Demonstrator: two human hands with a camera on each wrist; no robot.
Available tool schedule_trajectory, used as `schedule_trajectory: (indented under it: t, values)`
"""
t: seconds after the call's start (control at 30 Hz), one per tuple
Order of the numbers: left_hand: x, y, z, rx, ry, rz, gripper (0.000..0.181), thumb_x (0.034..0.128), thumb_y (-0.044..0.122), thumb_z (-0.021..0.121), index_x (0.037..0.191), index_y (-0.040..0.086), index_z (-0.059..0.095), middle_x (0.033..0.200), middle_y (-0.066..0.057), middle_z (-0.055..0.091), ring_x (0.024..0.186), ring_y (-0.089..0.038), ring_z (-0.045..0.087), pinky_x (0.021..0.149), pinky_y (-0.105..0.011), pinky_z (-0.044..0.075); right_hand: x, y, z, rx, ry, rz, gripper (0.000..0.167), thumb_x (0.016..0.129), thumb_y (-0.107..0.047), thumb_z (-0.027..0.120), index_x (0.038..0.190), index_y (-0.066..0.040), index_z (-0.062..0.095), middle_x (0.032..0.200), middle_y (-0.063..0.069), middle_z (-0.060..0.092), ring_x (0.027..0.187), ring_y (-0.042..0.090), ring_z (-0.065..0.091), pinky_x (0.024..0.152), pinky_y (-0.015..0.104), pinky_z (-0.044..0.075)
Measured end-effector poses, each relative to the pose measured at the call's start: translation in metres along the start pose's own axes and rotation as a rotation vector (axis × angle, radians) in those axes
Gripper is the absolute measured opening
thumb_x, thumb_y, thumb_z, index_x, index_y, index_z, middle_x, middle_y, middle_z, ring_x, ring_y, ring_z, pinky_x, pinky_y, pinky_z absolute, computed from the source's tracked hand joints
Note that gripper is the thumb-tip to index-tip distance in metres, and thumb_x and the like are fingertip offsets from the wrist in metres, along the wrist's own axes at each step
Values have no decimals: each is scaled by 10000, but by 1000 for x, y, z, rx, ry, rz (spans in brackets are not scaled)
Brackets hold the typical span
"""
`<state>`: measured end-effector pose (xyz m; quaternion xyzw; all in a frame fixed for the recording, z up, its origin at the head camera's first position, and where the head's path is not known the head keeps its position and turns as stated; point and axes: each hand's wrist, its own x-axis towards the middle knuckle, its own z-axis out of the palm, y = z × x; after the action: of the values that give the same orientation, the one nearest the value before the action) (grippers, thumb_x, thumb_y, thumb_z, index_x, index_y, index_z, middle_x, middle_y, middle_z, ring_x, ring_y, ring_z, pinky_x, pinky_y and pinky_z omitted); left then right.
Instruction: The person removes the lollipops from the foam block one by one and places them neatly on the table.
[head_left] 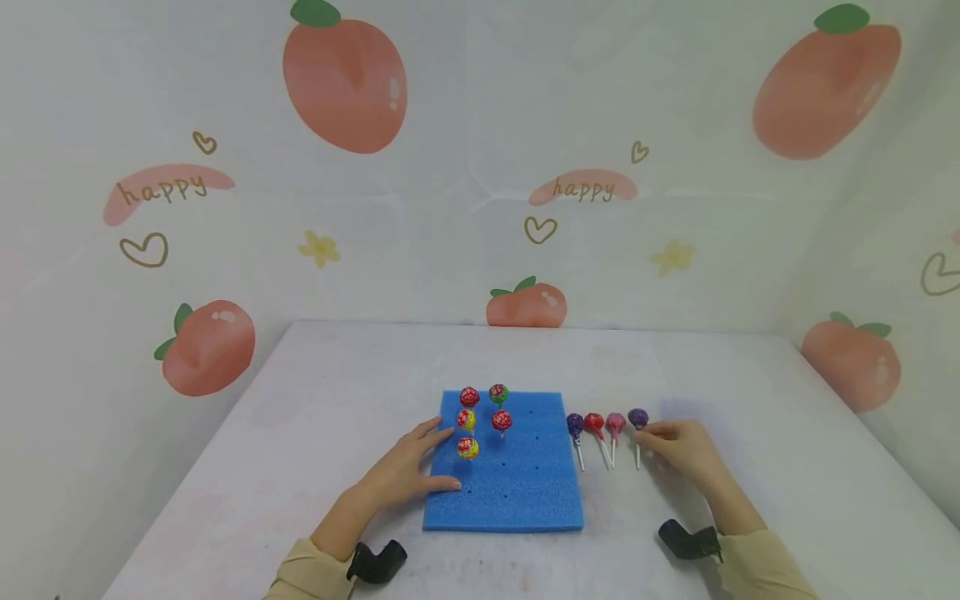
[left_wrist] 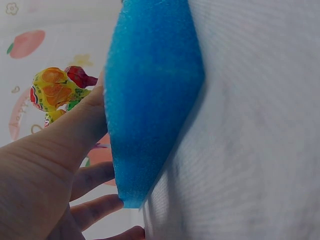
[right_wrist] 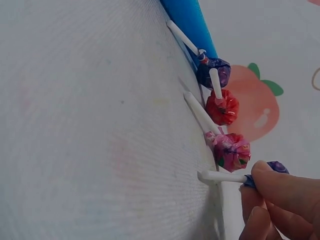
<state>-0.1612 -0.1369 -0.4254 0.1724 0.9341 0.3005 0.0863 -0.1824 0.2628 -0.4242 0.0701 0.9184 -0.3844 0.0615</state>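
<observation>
A blue foam board [head_left: 517,492] with small holes lies on the table, and several wrapped lollipops stand upright in its left and middle part, among them a yellow one [head_left: 468,448] and a red one [head_left: 502,421]. My left hand [head_left: 405,468] rests at the board's left edge, thumb on top and fingers spread and fairly straight. To the right of the board, my right hand [head_left: 686,450] pinches a purple lollipop [right_wrist: 277,167] just below its head, stick pointing toward me. Beside it lie a pink lollipop [head_left: 616,423], a red lollipop [head_left: 594,422] and another purple lollipop [head_left: 575,423].
The white table [head_left: 360,375] meets a printed cloth backdrop [head_left: 450,167] behind. A black wrist device [head_left: 378,562] sits at the left wrist and another black device [head_left: 686,540] at the right. The loose sticks lie close to the board's right edge.
</observation>
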Motion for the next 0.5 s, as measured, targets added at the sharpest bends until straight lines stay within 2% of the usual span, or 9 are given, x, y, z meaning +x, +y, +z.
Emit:
schedule_trajectory:
  t: [0.5]
  values:
    - [0, 0, 1, 6, 0, -10, 792, 740, 449, 744, 1385, 101, 446, 1500, -172, 324, 1374, -413, 308, 1051, -605, 340, 1, -3, 0, 22, -11, 34, 360, 848, -243, 671, 1021, 72, 671, 797, 76, 668, 674, 128, 509, 550, 238, 432]
